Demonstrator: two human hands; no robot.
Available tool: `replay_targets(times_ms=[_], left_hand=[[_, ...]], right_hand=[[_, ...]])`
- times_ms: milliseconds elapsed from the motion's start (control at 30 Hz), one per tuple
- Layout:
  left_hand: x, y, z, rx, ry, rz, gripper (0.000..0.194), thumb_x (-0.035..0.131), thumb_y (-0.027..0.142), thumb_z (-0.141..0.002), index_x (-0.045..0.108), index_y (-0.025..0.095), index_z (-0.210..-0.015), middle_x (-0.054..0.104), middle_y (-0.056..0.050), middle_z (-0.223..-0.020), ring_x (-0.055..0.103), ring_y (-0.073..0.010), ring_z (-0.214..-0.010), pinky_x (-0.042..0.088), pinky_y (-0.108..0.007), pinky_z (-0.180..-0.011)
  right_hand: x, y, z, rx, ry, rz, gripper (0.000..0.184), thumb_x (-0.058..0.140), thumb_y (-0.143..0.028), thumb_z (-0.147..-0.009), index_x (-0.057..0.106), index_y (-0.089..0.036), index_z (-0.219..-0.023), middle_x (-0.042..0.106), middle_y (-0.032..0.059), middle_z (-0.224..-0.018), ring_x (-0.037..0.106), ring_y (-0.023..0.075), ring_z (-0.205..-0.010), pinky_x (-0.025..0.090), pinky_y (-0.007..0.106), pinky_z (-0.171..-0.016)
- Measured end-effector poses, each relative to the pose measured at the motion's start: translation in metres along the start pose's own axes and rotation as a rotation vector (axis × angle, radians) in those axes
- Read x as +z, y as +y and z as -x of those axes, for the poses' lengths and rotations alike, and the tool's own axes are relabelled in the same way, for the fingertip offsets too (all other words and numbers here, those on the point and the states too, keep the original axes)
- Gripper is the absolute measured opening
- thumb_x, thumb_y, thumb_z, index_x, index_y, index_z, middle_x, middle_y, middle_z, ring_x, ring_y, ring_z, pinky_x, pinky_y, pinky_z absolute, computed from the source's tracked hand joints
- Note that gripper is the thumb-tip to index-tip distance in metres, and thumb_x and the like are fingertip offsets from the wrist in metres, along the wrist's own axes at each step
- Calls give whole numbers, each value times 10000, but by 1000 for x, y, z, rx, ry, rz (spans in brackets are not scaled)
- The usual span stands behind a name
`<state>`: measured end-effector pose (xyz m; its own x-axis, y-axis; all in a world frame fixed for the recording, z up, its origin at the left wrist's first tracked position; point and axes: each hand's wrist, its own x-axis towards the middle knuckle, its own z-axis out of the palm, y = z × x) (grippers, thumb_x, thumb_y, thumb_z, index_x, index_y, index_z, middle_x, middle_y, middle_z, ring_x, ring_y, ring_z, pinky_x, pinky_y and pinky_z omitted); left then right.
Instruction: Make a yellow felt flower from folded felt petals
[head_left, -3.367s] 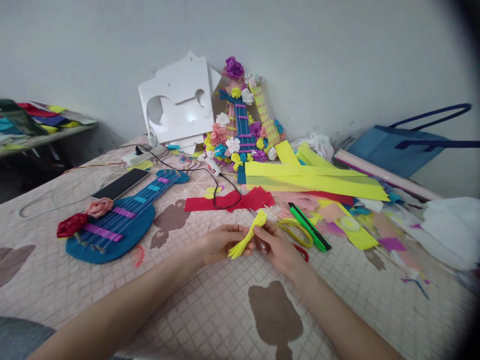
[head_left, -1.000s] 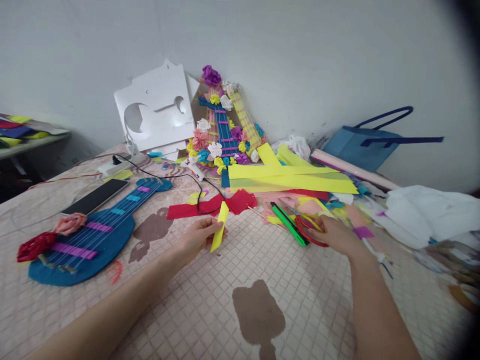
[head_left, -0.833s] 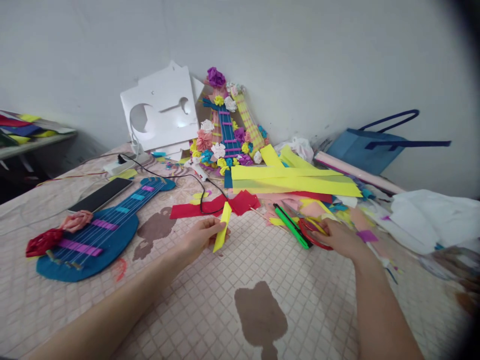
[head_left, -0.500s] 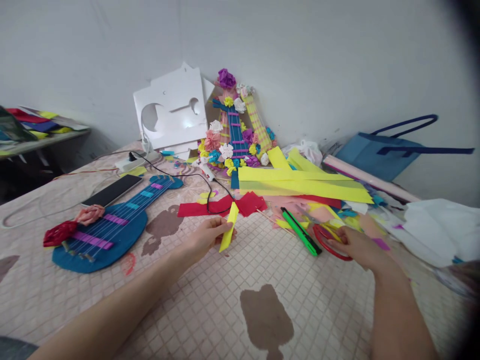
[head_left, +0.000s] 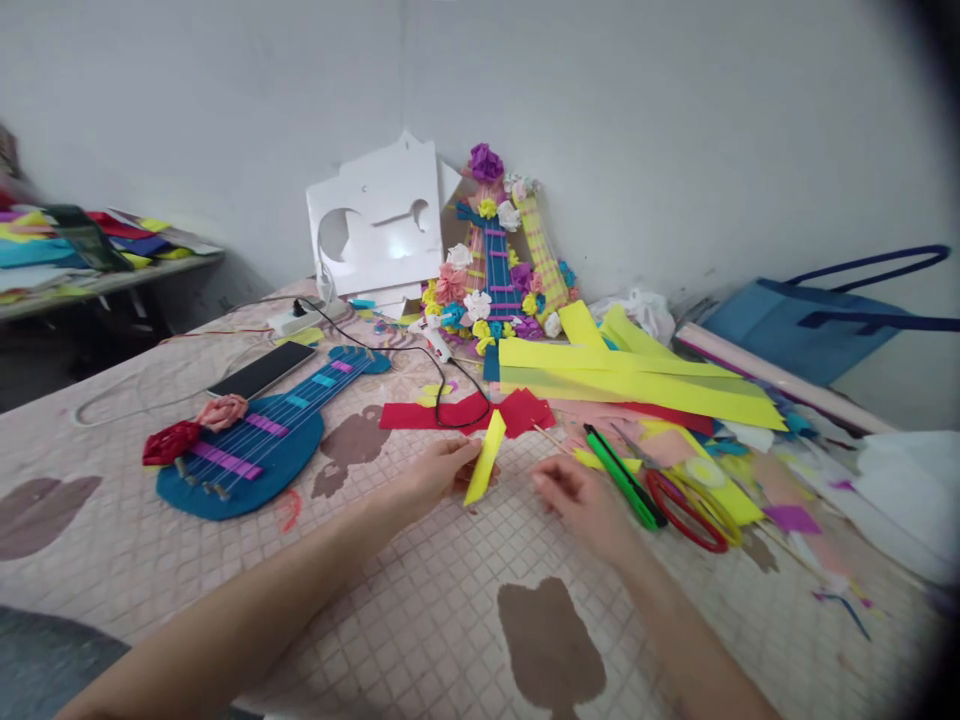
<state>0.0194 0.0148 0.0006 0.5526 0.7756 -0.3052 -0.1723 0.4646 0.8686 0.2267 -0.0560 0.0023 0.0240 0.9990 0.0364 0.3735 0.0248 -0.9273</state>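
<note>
My left hand (head_left: 437, 476) pinches a folded yellow felt strip (head_left: 486, 456), which stands upright just above the tablecloth. My right hand (head_left: 583, 503) hovers low a little to the right of the strip, fingers loosely apart and pointing at it, with nothing in them. Further right, red-handled scissors (head_left: 687, 512) lie on the table beside a green utility knife (head_left: 624, 490), and my hand does not touch them. Behind the strip lies a red felt piece (head_left: 466, 412) with a black cord across it.
A blue felt guitar (head_left: 255, 450) with two fabric roses lies at the left, a phone (head_left: 262, 370) beside it. Long yellow strips (head_left: 637, 375), scraps, a glue gun (head_left: 435, 340), decorated guitars (head_left: 495, 260) and white cardboard (head_left: 382, 230) crowd the back. A blue bag (head_left: 810, 315) stands right.
My right hand left the yellow strip, reached right to the red scissors, then let go of them and came back towards the strip. My left hand kept hold of the strip.
</note>
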Motion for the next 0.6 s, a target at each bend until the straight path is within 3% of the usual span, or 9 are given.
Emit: replay_targets(times_ms=[67,133,300,400,500,600], left_hand=[[0,-1,0,-1,-6,12,283,656,391,-783,604,114,-808,700,-97,-780,651,-158,-693,487,-239,-617],[0,-2,-1,15,-27,12,284,689,386,-749,603,120,-799,706,-97,-812,654,-162,-712,491,-248,-647],[-2,-5,-3,31,-72,-18,397,713,483,-677,610,122,-806,698,-95,-840,646,-167,-730,484,-269,-671],[-1,-6,-2,41,-82,-59,435,712,519,-655,612,123,-804,679,-56,-770,616,-127,-662,460,-234,-624],[0,-7,0,66,-64,-133,400,752,474,-624,593,122,-727,620,9,-615,489,-52,-478,341,-175,-478],[1,-9,1,80,-67,-218,385,767,453,-610,593,116,-672,566,35,-520,402,-35,-411,239,-183,-419]], right_hand=[[26,0,0,38,-68,-142,245,615,-438,-771,608,-196,-814,566,-15,-664,490,115,-533,399,248,-508],[39,2,-2,47,-59,-179,270,605,-462,-779,598,-195,-823,542,-28,-631,465,106,-517,385,240,-494],[41,0,-11,96,-23,-253,354,560,-538,-801,564,-188,-753,492,-38,-551,440,103,-476,328,223,-430],[46,-5,-15,130,-8,-316,383,530,-563,-815,551,-187,-747,521,-24,-584,470,110,-496,329,224,-434],[55,-8,-14,142,24,-381,354,550,-546,-813,551,-194,-783,536,-23,-622,482,109,-534,348,224,-468],[59,-7,-8,137,71,-421,307,641,-490,-767,564,-194,-797,523,-39,-625,437,88,-532,339,214,-486]])
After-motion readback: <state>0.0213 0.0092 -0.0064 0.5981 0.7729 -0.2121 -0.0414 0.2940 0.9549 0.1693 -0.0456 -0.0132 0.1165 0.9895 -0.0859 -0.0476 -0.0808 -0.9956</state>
